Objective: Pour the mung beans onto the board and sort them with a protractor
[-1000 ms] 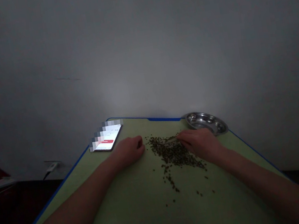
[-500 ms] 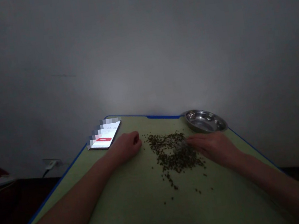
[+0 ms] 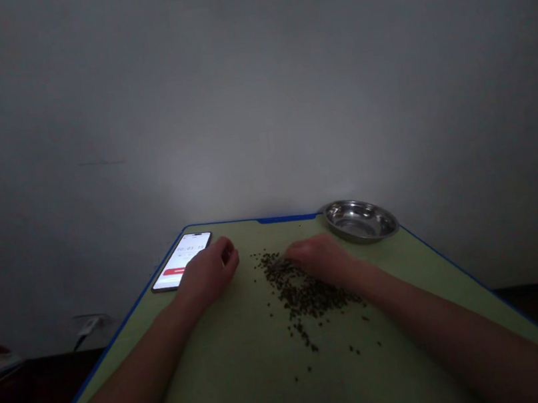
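Observation:
A spread of small dark brown grains, perhaps beans or seeds, lies across the middle of the light green table. My right hand reaches over the far left part of the spread, fingers pinched together. A small greyish, shiny piece shows at its fingertips among the grains; its kind is too blurred to tell. Left of the grains, my left hand rests on the table in a loose curl, with a hollow between thumb and fingers and nothing visible inside. It overlaps the lower right of a phone.
A shallow steel bowl stands at the table's far right corner. The phone's screen is lit, with a timer and a red button. A blue edge borders the table, close to a grey wall. A plug and cable are at the left.
My right hand has moved left across the grains, from their right side to their far left part, with the greyish piece. My left hand now covers part of the phone. The view has tilted slightly.

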A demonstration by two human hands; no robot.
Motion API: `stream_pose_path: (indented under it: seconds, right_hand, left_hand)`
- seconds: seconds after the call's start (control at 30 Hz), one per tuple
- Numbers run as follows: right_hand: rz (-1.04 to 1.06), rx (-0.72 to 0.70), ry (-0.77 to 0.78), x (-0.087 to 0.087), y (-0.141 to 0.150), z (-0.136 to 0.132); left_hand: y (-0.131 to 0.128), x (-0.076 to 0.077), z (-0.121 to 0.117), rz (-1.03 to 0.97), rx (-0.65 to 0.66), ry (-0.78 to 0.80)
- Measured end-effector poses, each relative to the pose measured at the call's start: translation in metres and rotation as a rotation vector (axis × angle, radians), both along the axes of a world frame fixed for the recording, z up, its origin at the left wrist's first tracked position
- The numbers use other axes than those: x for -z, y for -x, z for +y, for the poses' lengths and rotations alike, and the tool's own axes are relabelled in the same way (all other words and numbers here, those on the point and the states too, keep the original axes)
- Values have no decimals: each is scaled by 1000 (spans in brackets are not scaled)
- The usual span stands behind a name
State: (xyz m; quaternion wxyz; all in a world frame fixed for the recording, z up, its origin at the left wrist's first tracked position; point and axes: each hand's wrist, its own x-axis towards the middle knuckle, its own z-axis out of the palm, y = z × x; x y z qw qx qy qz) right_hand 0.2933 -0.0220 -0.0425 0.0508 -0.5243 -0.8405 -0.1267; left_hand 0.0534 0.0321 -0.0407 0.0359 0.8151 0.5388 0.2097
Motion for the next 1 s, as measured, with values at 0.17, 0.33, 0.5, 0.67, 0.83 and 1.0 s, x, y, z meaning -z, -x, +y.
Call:
stream_pose_path:
  seconds: [0.17, 0.33, 0.5, 0.67, 0.83, 1.0]
  right_hand:
    - [-36, 52, 34, -6, -35, -21]
    - [-55, 256, -34, -25, -44, 12]
    - [-94, 434, -26, -33, -31, 71]
    - [-144, 485, 21, -25, -25, 96]
    - [-200, 457, 69, -20, -32, 82]
    - [-220, 402, 94, -26, -36, 66]
  left_hand:
    - [4, 4, 8, 3, -1, -10]
    - [8, 9, 17, -47, 14, 19]
    - [9, 8, 15, -79, 64, 70]
    - [9, 0, 4, 62, 94, 26]
    - [8, -6, 0, 186, 78, -14]
    - [8, -12, 0, 308, -44, -93]
